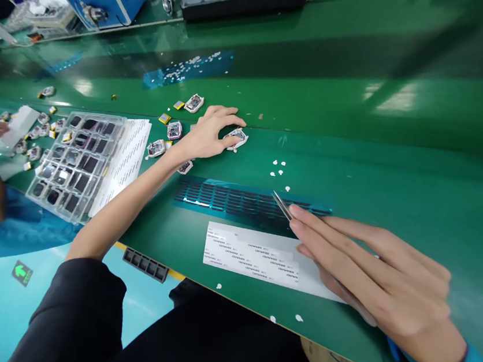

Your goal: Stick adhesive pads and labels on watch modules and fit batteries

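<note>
A white-framed electronic module (238,138) is pinched on the desk (376,185) by the left hand (212,132); metal tweezers (283,206) are pinched in the right hand (381,272). Black strips (216,196) are left on the blue film (179,199), and other modules (174,130) are left loose; completion of any module cannot be confirmed.

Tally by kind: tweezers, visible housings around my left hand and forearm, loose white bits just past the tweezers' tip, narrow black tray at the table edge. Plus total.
Tweezers: 1
Housings (1 partly behind the forearm): 5
White bits: 5
Black tray: 1
Total: 12
</note>
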### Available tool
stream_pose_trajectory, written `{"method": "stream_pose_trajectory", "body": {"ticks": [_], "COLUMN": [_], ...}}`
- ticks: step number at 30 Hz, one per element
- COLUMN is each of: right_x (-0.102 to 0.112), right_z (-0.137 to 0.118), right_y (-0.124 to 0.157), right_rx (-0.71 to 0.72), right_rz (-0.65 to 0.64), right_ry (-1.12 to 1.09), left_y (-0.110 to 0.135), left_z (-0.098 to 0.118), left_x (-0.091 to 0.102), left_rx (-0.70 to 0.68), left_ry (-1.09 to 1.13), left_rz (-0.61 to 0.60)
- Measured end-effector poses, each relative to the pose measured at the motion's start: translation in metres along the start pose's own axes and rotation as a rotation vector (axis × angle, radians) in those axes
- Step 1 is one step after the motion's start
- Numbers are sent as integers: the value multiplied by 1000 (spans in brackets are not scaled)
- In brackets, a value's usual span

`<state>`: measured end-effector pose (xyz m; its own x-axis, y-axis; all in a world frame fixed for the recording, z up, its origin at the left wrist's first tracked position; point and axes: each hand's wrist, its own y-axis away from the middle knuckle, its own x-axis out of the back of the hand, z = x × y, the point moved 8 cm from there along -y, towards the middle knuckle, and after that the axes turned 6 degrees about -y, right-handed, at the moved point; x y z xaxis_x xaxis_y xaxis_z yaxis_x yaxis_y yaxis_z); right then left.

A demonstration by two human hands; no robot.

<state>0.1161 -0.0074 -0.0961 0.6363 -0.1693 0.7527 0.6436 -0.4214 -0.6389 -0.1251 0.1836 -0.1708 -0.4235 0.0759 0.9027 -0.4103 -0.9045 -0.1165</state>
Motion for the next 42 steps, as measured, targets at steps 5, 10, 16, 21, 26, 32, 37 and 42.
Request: {"method": "stream_pose_trajectory", "body": {"ticks": [5, 10, 16, 21, 26, 32, 37, 42], "right_x": [5, 12, 13, 13, 15, 15, 17, 18], "right_z": [-2, -1, 0, 3, 1, 1, 0, -1], "right_y": [-4, -11, -11, -4, -9, -12, -9, -12], "right_rx": [51, 23, 20, 25, 33, -8, 25, 63], "right_rz": [23, -35, -31, 53, -32, -44, 37, -12], "right_ry": [28, 56, 61, 47, 52, 55, 37, 38], "left_y": [6, 4, -10, 0, -10, -24, -21, -25], "left_z": [17, 15, 2, 14, -1, -19, -37, -30], "left_x": [4, 6, 6, 13, 13, 22, 21, 14], "left_rx": [-69, -61, 23, 24, 122, 131, 280, 346], "left_ry": [20, 81, 99, -198, -169, -39, 406, 748], "left_rz": [27, 69, 16, 101, 138, 199, 277, 284]}}
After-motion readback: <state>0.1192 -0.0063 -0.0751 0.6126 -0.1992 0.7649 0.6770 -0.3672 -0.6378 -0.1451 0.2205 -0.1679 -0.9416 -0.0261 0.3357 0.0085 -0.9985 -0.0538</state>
